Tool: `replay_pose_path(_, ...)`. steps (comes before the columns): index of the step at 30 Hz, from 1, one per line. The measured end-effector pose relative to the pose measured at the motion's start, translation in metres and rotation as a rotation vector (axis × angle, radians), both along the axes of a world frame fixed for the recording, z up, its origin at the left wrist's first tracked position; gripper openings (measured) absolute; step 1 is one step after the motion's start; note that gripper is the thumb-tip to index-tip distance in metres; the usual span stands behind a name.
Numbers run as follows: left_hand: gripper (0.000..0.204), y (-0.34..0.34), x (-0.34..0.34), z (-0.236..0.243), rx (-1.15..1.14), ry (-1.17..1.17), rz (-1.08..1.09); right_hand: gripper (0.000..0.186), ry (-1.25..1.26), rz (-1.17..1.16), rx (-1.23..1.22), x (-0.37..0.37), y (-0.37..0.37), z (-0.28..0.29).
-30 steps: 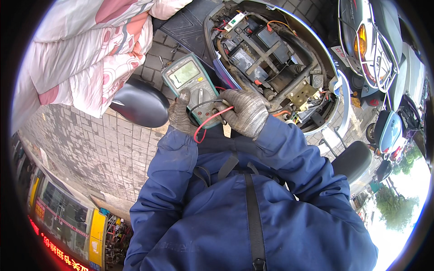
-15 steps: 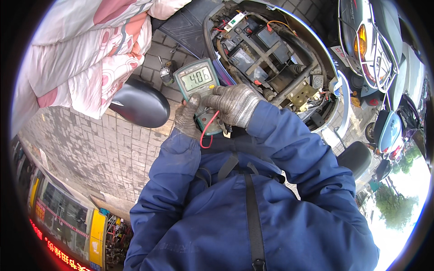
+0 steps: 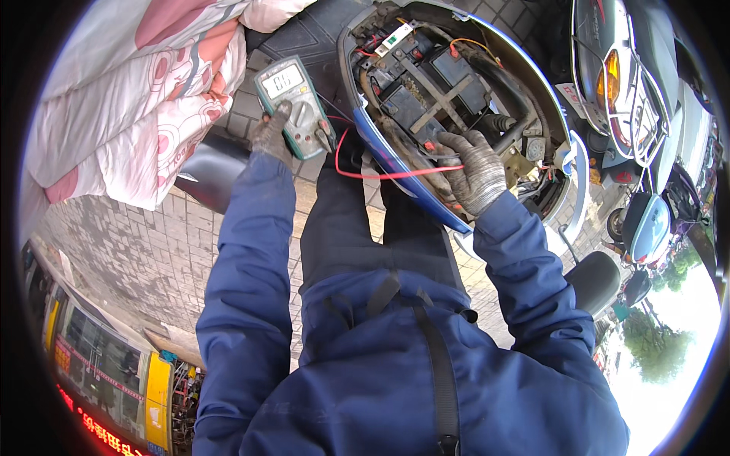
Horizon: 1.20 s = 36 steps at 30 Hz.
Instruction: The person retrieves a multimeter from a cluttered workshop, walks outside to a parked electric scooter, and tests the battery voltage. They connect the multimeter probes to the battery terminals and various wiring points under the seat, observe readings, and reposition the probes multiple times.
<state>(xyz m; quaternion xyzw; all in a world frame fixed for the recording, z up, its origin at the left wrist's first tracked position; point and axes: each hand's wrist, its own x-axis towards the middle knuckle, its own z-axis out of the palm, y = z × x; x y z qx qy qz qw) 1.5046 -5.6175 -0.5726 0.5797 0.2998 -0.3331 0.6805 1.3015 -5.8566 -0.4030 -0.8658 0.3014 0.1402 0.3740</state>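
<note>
In a dirty grey work glove, my left hand (image 3: 272, 135) is closed round the lower left side of a green-rimmed multimeter (image 3: 303, 114), thumb on its front near the dial. The meter's display is lit and faces me. A red test lead (image 3: 380, 176) loops from the meter across to my gloved right hand (image 3: 477, 173). The fingers of that hand are closed on the lead's end, over the near rim of a scooter's open battery bay (image 3: 363, 131). Dark batteries (image 3: 461, 77) sit in the bay under a metal cross strap (image 3: 442, 99). The probe tip is hidden by my fingers.
A black scooter seat (image 3: 209, 173) and a pink-and-white quilted cover (image 3: 152, 99) lie to the left. Parked scooters (image 3: 620, 91) line the right side. Paving bricks (image 3: 152, 251) cover the ground. A yellow-framed shopfront (image 3: 157, 403) stands at the lower left.
My hands have parted. The left has carried the multimeter left and away from me; the right has moved right to the battery bay, drawing the red lead out. The meter's reading has changed.
</note>
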Motion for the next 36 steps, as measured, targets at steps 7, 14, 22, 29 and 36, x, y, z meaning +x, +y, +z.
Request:
replay_pose_path(7, 0.036, -0.015, 0.054, -0.104, 0.393, 0.039, -0.363, 0.034, -0.019, -0.031, 0.046, -0.022, -0.006, -0.058)
replay_pose_path(14, 0.034, -0.038, 0.063, -0.133, 0.277, 0.141, -0.283, 0.031, 0.073, -0.11, 0.104, -0.03, -0.003, -0.078)
replay_pose_path(22, 0.041, -0.061, 0.074, -0.161, 0.144, 0.16, -0.319, 0.027, 0.06, -0.236, 0.219, -0.035, 0.007, -0.093)
replay_pose_path(29, 0.055, -0.059, 0.085, -0.181, 0.746, 0.042, -0.775, 0.032, 0.116, -0.208, 0.249, -0.038, 0.017, -0.088)
replay_pose_path(36, 0.062, -0.029, 0.072, -0.175, 0.565, 0.025, -0.59, 0.046, 0.052, -0.138, 0.176, -0.053, 0.026, -0.085)
